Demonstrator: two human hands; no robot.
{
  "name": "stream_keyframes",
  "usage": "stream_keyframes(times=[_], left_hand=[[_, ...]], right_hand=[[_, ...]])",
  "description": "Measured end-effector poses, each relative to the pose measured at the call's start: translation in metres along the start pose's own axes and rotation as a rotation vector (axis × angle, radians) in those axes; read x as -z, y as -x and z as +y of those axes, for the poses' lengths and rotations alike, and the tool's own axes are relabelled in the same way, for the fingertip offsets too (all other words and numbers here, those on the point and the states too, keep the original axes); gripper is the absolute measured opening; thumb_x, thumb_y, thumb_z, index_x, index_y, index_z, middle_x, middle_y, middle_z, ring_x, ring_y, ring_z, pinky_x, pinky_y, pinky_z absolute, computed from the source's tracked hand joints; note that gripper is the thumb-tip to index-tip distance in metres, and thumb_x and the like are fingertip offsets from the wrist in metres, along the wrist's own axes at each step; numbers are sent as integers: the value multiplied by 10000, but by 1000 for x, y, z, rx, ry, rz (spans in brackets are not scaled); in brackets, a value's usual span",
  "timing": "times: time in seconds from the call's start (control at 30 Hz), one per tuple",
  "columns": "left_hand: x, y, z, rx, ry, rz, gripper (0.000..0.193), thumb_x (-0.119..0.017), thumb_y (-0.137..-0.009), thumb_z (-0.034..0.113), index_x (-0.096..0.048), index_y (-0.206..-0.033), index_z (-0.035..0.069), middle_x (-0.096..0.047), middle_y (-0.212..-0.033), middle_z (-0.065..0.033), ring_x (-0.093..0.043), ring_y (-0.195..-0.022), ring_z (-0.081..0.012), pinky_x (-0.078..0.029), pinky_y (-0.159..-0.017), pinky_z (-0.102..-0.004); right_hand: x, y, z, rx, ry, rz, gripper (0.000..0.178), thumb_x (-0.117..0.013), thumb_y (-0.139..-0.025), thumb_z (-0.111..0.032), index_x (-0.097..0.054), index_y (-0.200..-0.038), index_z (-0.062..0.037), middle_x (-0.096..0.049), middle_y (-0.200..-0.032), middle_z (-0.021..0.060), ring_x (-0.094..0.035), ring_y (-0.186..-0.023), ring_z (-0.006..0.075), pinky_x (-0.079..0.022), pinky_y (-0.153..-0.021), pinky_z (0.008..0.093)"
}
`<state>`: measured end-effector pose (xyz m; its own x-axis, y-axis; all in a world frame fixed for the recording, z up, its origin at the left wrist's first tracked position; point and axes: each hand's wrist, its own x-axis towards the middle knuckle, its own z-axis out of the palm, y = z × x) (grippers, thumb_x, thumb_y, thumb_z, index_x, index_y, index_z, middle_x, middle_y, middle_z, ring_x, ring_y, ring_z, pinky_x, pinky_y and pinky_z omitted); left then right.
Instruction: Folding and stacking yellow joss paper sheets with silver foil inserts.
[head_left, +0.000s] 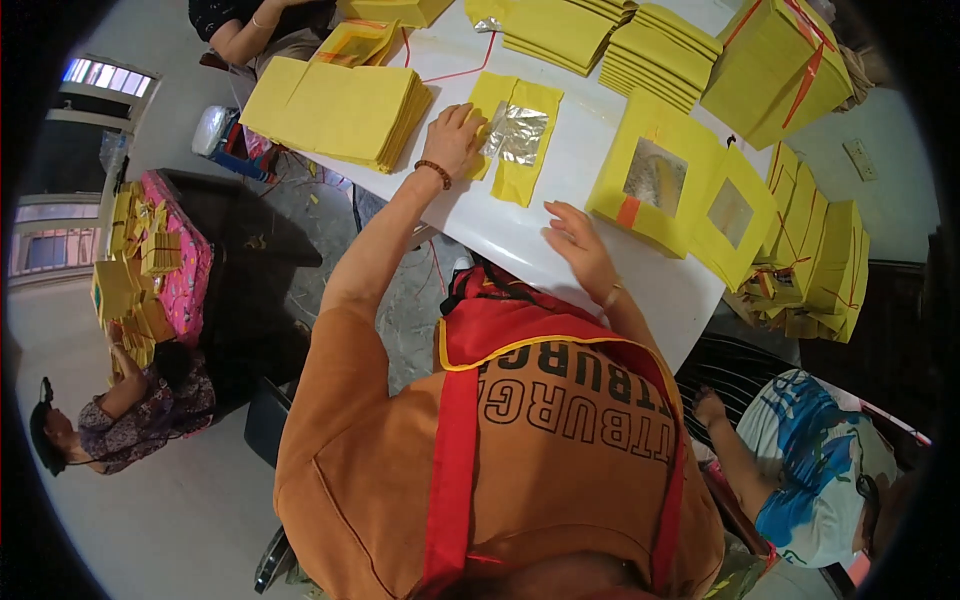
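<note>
Two narrow yellow paper sheets (516, 185) lie side by side on the white table, slightly overlapping, with a shiny silver foil patch (522, 136) across them. My left hand (455, 142) rests with its fingers spread over the left edge of these sheets. Close to that hand, on its left, is a thick stack of folded yellow paper (330, 108). My right hand (580, 245) is held over the near part of the table, below and right of the sheets, fingers apart and holding nothing. The yellow box (650, 125) with a window is nearest to it on the right.
Along the far side lie folded yellow stacks (565, 35) and a tall bundle (770, 60) tied with red string. A windowed yellow piece (735, 210) leans at the right edge. People sit at far left, lower left and right; black chairs (268, 425) stand behind.
</note>
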<state>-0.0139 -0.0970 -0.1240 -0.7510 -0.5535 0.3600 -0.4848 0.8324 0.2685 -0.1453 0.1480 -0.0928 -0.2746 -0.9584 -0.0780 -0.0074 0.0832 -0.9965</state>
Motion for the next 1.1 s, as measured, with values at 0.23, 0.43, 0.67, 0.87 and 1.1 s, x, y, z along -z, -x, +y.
stream_keyframes(times=[0.23,0.43,0.67,0.87,1.1], left_hand=[[-14,-42,-13,-116,26,-125,351,-532,-763,214,-502,-1102,128,-412,-1210,-124,-339,-1142,-317,-298,-911,-440],[-33,-39,-24,-189,-36,-232,503,-408,-831,421,-352,-1258,160,-293,-1321,-127,-234,-1220,-330,-189,-972,-473],[-44,-35,-20,-122,-74,-254,605,-376,-830,477,-304,-1282,82,-265,-1333,-138,-203,-1233,-326,-144,-978,-495],[-42,-34,-22,-122,-113,-254,616,-401,-818,477,-305,-1279,79,-266,-1333,-138,-198,-1235,-322,-139,-976,-500],[-40,-33,-17,-113,-148,-296,625,-402,-819,472,-280,-1295,85,-247,-1345,-135,-182,-1245,-323,-132,-975,-514]], right_hand=[[-28,-54,30,-41,305,166,406,-596,-755,-151,-474,-1125,-39,-301,-1227,165,-470,-991,263,-457,-792,319],[-37,-67,31,56,430,170,379,-593,-746,-161,-498,-1081,-12,-375,-1160,184,-494,-955,250,-458,-755,291],[-37,-76,34,36,394,127,332,-585,-747,-172,-521,-1034,-17,-423,-1120,157,-538,-798,229,-457,-690,298],[-21,-91,19,89,690,54,236,-539,-761,-141,-539,-973,-41,-470,-1076,127,-533,-808,265,-443,-719,325],[-18,-190,15,507,1253,177,361,-512,-778,-246,-499,-1076,-43,-417,-1216,114,-399,-1115,258,-302,-928,383]])
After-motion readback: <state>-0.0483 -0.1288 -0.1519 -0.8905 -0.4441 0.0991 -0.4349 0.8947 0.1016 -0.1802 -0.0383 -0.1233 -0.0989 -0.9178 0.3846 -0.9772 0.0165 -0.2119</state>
